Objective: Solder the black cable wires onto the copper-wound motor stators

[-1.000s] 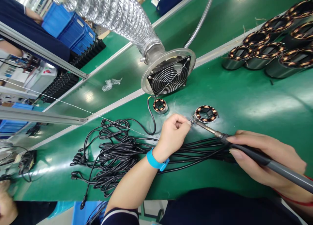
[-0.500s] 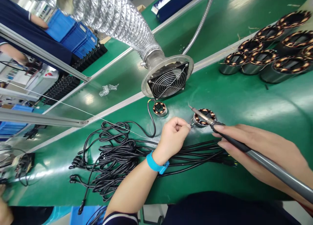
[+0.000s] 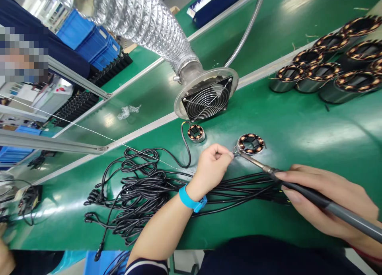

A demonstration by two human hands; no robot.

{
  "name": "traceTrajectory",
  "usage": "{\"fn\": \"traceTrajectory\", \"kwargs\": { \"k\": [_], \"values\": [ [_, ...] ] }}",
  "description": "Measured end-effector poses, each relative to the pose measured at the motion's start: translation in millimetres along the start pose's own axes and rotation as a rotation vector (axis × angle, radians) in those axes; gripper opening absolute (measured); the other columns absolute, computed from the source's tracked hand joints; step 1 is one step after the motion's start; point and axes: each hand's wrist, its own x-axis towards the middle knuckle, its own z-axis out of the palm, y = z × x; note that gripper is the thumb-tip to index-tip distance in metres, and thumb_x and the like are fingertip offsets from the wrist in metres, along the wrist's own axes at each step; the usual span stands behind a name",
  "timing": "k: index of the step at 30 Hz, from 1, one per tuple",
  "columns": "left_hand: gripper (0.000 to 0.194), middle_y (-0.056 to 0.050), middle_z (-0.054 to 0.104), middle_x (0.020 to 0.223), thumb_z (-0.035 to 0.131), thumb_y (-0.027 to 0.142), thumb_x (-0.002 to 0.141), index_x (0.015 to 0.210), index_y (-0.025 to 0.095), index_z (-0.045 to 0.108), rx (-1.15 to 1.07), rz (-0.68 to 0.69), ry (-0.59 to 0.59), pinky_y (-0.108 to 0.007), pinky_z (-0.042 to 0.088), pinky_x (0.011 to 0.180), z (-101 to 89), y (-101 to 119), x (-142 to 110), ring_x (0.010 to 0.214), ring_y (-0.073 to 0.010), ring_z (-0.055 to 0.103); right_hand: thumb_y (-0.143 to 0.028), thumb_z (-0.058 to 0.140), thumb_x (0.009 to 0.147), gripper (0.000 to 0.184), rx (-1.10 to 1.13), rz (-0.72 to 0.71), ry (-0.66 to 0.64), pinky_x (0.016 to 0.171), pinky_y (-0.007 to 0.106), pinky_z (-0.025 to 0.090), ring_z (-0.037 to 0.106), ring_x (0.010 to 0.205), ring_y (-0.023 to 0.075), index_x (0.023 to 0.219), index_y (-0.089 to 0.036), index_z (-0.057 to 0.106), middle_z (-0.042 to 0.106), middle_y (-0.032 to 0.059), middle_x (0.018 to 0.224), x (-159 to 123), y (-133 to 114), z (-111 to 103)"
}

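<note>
My left hand (image 3: 212, 164), with a blue wristband, is pinched shut on a thin solder wire that runs off to the left, its end held at the rim of a small copper-wound stator (image 3: 251, 143) on the green table. My right hand (image 3: 325, 201) grips a soldering iron (image 3: 301, 190) like a pen. The iron's tip touches the stator's near-left edge, right beside my left fingertips. A second small stator (image 3: 195, 132) with a black lead sits a little to the left.
A fume-extractor fan (image 3: 206, 98) on a silver flexible duct faces the work spot. A tangle of black cables (image 3: 140, 191) lies under my left forearm. Several larger stators (image 3: 328, 70) stand at the back right. Blue crates and another person are at the far left.
The soldering iron's tip, lifted over the stator half a second ago, has come back down to the stator's near-left edge. My left hand has stayed in place.
</note>
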Motion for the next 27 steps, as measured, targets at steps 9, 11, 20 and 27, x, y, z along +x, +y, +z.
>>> {"fn": "traceTrajectory", "kwargs": {
  "k": [9,11,20,27],
  "values": [
    [0.019,0.011,0.041,0.043,0.064,0.018,0.079,0.066,0.019,0.049,-0.007,-0.077,0.006,-0.015,0.023,0.039,1.2,4,-2,0.036,-0.0029,0.031,-0.018,0.053,0.098,0.016,0.038,-0.119,0.000,0.053,0.024,0.052,0.065,0.057,0.0150,0.109,-0.026,0.061,0.066,-0.0024,0.070,-1,4,3],
    [0.019,0.011,0.042,0.042,0.063,0.017,0.079,0.066,0.019,0.050,-0.011,-0.084,0.009,-0.015,0.023,0.038,1.5,5,-3,0.035,-0.0030,0.031,-0.019,0.054,0.097,0.019,0.025,-0.110,-0.024,0.053,0.026,0.053,0.065,0.058,0.0162,0.112,-0.027,0.062,0.066,-0.0023,0.070,-3,5,3],
    [0.019,0.011,0.042,0.040,0.059,0.013,0.079,0.064,0.020,0.049,-0.033,-0.092,0.023,-0.015,0.022,0.035,2.6,8,-4,0.033,-0.0030,0.029,-0.021,0.052,0.102,0.009,0.028,-0.098,0.036,0.053,0.024,0.052,0.065,0.059,0.0146,0.105,-0.025,0.059,0.064,-0.0007,0.071,5,-1,2],
    [0.018,0.011,0.041,0.040,0.061,0.015,0.078,0.065,0.020,0.049,-0.024,-0.077,0.016,-0.015,0.022,0.036,3.0,7,-4,0.033,-0.0031,0.030,-0.029,0.043,0.108,0.019,-0.074,-0.133,-0.058,0.058,0.020,0.052,0.066,0.062,0.0113,0.115,-0.022,0.058,0.070,0.0005,0.081,26,0,0]
  ]
}}
